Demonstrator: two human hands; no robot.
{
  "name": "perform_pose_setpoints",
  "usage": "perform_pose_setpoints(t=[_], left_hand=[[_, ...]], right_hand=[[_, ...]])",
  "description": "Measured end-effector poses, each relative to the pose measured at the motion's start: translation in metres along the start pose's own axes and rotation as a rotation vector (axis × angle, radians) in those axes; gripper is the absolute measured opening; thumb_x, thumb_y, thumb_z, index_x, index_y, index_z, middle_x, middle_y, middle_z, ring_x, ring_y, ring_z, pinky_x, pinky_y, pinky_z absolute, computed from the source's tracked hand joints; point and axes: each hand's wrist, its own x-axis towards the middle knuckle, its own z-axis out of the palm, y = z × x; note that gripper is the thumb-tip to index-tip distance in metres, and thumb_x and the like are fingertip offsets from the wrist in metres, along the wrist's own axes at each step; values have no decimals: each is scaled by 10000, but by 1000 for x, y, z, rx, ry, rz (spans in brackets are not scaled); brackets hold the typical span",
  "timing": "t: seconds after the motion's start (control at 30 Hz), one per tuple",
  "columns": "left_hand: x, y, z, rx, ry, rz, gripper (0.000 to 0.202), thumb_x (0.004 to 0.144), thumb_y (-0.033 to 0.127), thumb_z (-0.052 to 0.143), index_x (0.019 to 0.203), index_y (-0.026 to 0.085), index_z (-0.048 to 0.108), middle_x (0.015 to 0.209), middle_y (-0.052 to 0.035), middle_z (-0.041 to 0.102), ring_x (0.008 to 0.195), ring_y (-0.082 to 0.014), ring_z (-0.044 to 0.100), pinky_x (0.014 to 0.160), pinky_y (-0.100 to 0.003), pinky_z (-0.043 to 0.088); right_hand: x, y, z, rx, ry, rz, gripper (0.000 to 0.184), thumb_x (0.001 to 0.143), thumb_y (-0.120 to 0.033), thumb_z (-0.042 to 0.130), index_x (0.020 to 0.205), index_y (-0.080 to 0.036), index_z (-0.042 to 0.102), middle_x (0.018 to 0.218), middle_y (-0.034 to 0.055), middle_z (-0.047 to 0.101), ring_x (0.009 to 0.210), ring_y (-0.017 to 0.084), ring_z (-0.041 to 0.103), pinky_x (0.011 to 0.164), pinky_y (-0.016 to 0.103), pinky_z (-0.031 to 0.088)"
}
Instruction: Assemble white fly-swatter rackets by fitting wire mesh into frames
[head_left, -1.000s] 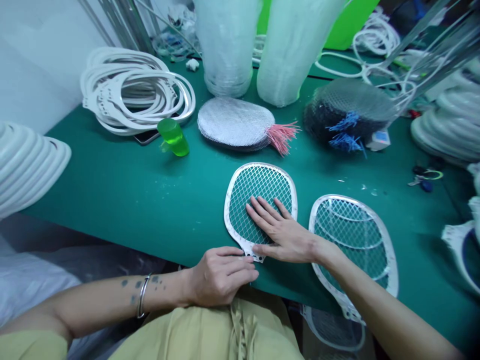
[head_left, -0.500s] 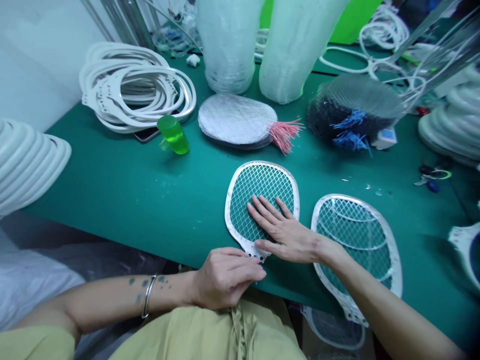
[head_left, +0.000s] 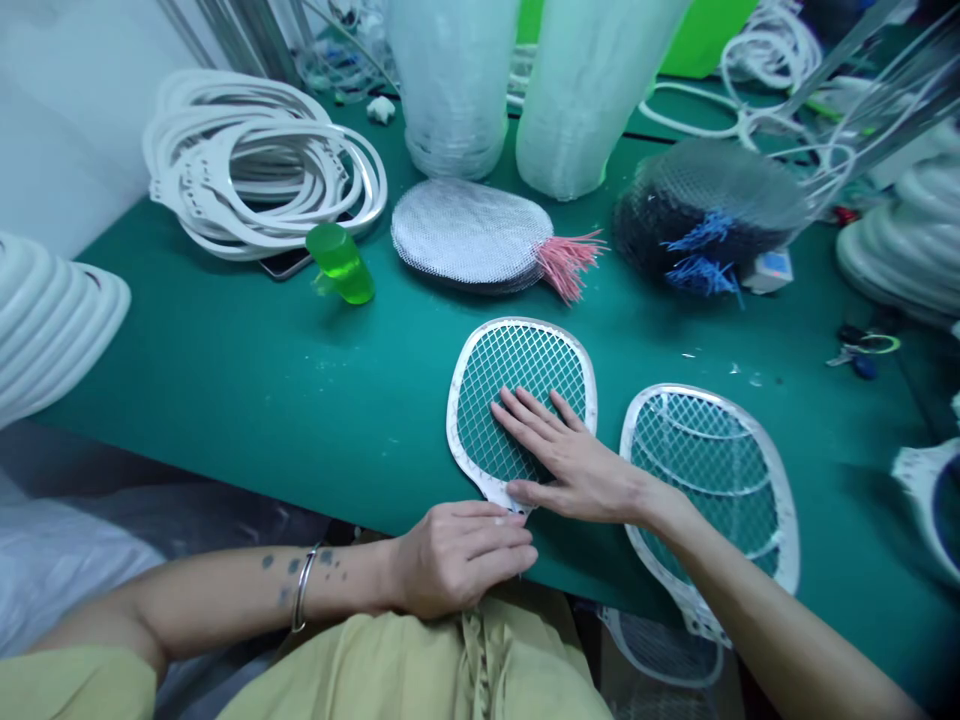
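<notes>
A white mosquito-swatter head (head_left: 463, 440) with a diamond mesh lies flat near the table's front edge. My right hand (head_left: 559, 450) rests on its mesh with the fingers spread, the thumb by the neck. At the narrow neck end is my left hand (head_left: 461, 555), its fingers curled and pressed together. What those fingers grip, if anything, is hidden behind them. A second swatter head (head_left: 784, 500), with curved white strips across its mesh, lies to the right, partly covered by my right forearm.
Behind lie a stack of grey mesh sheets (head_left: 469, 225) with pink wires and dark mesh sheets (head_left: 712, 190) with blue wires. White frames (head_left: 352, 160) are piled back left beside a green cylinder (head_left: 341, 262). Keys (head_left: 862, 350) lie at right. Wrapped clear stacks (head_left: 566, 110) stand behind.
My left fingers have shifted at the neck and now cover more of its holes. My right hand stays flat on the mesh. The whole view has moved slightly.
</notes>
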Motion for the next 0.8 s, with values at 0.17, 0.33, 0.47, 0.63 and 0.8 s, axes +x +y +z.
perform_pose_setpoints(t=[0.17,0.33,0.47,0.63,0.8], left_hand=[[0,-1,1,3,-27,32,166,918,120,518,986,85,666,983,-90,748,979,-186,699,957,-310,545],[-3,-4,1,15,-62,66,174,916,118,513,980,82,671,988,-88,745,996,-189,690,995,-318,517],[-2,-5,0,37,-87,98,172,892,110,511,957,93,670,965,-84,744,962,-176,692,992,-310,513],[12,3,0,-45,-65,-162,177,845,89,497,788,152,653,745,-21,728,708,-123,695,780,-235,576],[9,8,6,81,-93,-57,215,861,90,461,756,148,640,739,-40,722,753,-142,704,837,-267,570]], right_hand=[[-1,-5,4,-13,27,11,835,914,-540,433,1526,-228,-42,1589,42,-49,1454,255,-46,1154,517,-87],[-1,-3,4,-38,-9,-1,809,936,-532,377,1520,-188,-66,1581,61,-92,1446,251,-106,1134,530,-127],[1,3,3,-41,-39,-58,911,898,-620,405,1506,-192,-121,1573,79,-129,1442,285,-116,1119,563,-128],[2,3,4,-50,-59,-33,943,879,-638,427,1501,-209,-136,1576,78,-124,1440,305,-108,1118,578,-111],[4,-1,6,-71,-55,15,939,873,-621,444,1507,-212,-115,1579,72,-104,1444,304,-92,1117,586,-106]])
